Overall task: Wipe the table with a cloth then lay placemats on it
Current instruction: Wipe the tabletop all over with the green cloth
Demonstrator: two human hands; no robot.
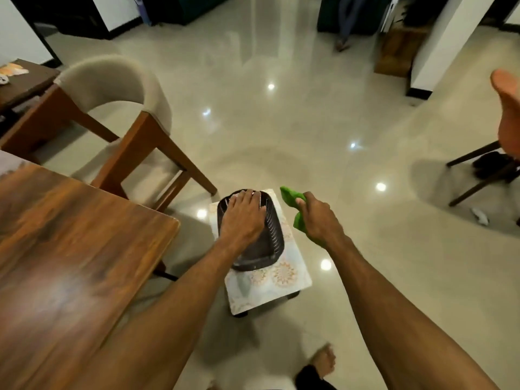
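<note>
My right hand (pixel 315 218) is closed around a crumpled green cloth (pixel 294 204) and holds it in the air just right of a low stool. My left hand (pixel 243 218) lies palm down over a dark ribbed basket (pixel 271 235), with the fingers curled at its far rim. The basket stands on a pale patterned mat-like top (pixel 281 277) that covers the stool. The brown wooden table (pixel 70 235) fills the left side, and its near corner is a short way left of the basket. What the basket holds is hidden by my hand.
A chair (pixel 121 114) with a beige back and wooden legs stands beyond the table corner. Another dark chair (pixel 484 175) is at the right edge, with part of another person's limb (pixel 509 108) above it. My foot (pixel 323 358) is on the glossy tiled floor (pixel 281 122).
</note>
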